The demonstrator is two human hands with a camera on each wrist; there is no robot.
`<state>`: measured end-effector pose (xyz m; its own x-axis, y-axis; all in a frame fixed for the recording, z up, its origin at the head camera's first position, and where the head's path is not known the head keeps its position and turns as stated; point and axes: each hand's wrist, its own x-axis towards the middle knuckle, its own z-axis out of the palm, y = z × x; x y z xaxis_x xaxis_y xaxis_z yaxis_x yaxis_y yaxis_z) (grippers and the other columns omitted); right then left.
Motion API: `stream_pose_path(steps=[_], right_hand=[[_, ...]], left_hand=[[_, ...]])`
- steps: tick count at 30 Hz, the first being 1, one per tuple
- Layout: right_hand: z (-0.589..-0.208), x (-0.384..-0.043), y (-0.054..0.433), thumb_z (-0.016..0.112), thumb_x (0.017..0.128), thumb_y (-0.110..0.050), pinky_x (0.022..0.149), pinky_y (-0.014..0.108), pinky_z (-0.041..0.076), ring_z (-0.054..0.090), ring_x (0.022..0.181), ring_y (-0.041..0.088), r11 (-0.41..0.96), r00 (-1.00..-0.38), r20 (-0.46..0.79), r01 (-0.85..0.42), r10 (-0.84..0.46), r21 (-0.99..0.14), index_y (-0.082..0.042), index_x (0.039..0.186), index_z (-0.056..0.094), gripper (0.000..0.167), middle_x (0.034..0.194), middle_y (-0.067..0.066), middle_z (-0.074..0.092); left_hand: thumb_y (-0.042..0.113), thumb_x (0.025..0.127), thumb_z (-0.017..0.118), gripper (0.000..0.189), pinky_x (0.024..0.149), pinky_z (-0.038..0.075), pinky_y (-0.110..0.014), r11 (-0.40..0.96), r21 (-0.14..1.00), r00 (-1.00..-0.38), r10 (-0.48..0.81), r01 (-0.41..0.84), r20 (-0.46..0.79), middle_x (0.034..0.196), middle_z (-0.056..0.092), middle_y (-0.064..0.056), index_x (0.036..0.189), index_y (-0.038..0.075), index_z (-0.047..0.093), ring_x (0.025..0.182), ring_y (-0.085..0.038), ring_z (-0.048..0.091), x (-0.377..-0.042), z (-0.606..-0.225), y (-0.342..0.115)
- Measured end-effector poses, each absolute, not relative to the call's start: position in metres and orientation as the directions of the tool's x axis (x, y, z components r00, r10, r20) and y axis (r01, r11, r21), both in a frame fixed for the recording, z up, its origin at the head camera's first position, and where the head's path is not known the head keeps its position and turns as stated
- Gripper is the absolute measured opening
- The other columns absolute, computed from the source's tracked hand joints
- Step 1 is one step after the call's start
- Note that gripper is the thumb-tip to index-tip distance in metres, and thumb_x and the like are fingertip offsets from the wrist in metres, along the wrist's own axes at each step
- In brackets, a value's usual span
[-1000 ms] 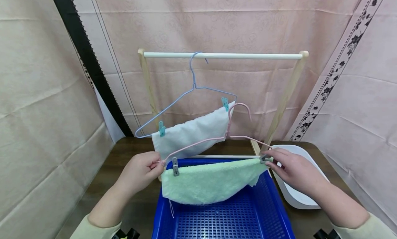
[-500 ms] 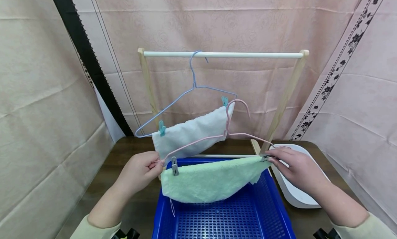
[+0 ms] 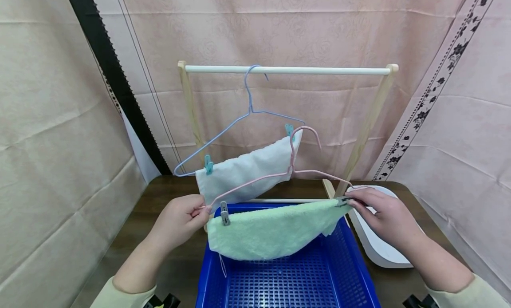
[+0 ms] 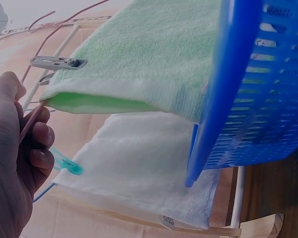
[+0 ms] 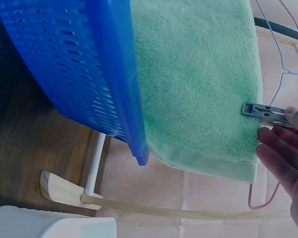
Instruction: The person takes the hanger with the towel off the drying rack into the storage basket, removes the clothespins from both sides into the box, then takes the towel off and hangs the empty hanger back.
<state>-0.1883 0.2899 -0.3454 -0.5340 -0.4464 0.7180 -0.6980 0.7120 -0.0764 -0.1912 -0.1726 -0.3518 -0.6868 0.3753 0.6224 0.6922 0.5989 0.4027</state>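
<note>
A pink wire hanger (image 3: 259, 180) carries a green towel (image 3: 275, 232) over the blue basket. My left hand (image 3: 184, 220) grips the hanger's left end, its fingers curled round the wire in the left wrist view. Beside it a grey clothespin (image 3: 225, 213) clips the towel's left top corner. At the other corner, my right hand (image 3: 385, 217) pinches a second grey clothespin (image 5: 268, 114) between thumb and fingers; its nose lies over the towel's edge. The hanger's right end passes close to that hand.
Behind, a blue hanger (image 3: 227, 129) hangs from the rack's white bar (image 3: 327, 71), with a white towel (image 3: 251, 168) clipped on by teal clothespins (image 3: 208, 165). The blue basket (image 3: 361, 272) stands in front on the wooden table (image 3: 135, 237). A white container (image 3: 383, 250) sits at right.
The right hand has shifted slightly right, and its clothespin now lies flatter, pointing sideways. The pink hanger's hook has moved up and left a little. The left hand has barely moved.
</note>
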Motion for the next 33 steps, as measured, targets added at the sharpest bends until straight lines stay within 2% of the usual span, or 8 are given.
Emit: stream_pose_path(steps=[7, 14, 20, 28, 33], right_hand=[[-0.3484, -0.1887, 0.2920, 0.080, 0.070, 0.006, 0.083, 0.009, 0.042, 0.063, 0.098, 0.009, 0.720, -0.544, 0.730, -0.686, -0.414, -0.103, -0.012, 0.109, 0.073, 0.043, 0.105, -0.003, 0.071], [-0.3504, -0.1891, 0.2937, 0.078, 0.070, 0.008, 0.093, 0.006, 0.037, 0.061, 0.106, 0.003, 0.701, -0.512, 0.776, -0.702, -0.368, -0.130, -0.011, 0.105, 0.075, 0.040, 0.103, 0.003, 0.073], [-0.3495, -0.1861, 0.2935, 0.077, 0.068, 0.014, 0.080, 0.005, 0.044, 0.057, 0.105, -0.011, 0.702, -0.552, 0.780, -0.679, -0.294, -0.215, -0.009, 0.105, 0.076, 0.043, 0.104, 0.003, 0.073], [-0.3503, -0.1836, 0.2943, 0.076, 0.070, 0.017, 0.071, 0.007, 0.047, 0.060, 0.088, -0.009, 0.670, -0.597, 0.773, -0.666, -0.216, -0.327, -0.005, 0.105, 0.075, 0.041, 0.103, -0.005, 0.071], [-0.3525, -0.1831, 0.2964, 0.075, 0.070, 0.019, 0.071, 0.007, 0.047, 0.062, 0.094, -0.007, 0.634, -0.613, 0.769, -0.671, -0.182, -0.385, -0.003, 0.104, 0.075, 0.040, 0.104, 0.006, 0.073]], left_hand=[[0.001, 0.085, 0.067, 0.040, 0.047, 0.034, -0.021, 0.597, 0.418, -0.698, 0.372, 0.685, 0.613, 0.063, 0.033, 0.015, 0.062, 0.022, 0.042, 0.054, -0.001, 0.035, -0.1902, -0.3515, -0.1720], [0.000, 0.085, 0.066, 0.040, 0.047, 0.034, -0.021, 0.598, 0.415, -0.695, 0.367, 0.685, 0.618, 0.063, 0.033, 0.015, 0.062, 0.022, 0.042, 0.054, -0.002, 0.035, -0.1888, -0.3491, -0.1720], [0.000, 0.086, 0.066, 0.040, 0.047, 0.035, -0.021, 0.594, 0.426, -0.699, 0.360, 0.682, 0.618, 0.063, 0.034, 0.015, 0.062, 0.022, 0.043, 0.054, -0.002, 0.035, -0.1878, -0.3495, -0.1716], [0.000, 0.086, 0.065, 0.040, 0.046, 0.034, -0.021, 0.588, 0.428, -0.694, 0.352, 0.686, 0.628, 0.063, 0.035, 0.015, 0.062, 0.022, 0.042, 0.054, -0.002, 0.035, -0.1879, -0.3507, -0.1721], [-0.001, 0.085, 0.066, 0.041, 0.046, 0.033, -0.021, 0.588, 0.421, -0.688, 0.355, 0.691, 0.633, 0.063, 0.034, 0.015, 0.062, 0.022, 0.042, 0.054, -0.002, 0.035, -0.1883, -0.3516, -0.1725]])
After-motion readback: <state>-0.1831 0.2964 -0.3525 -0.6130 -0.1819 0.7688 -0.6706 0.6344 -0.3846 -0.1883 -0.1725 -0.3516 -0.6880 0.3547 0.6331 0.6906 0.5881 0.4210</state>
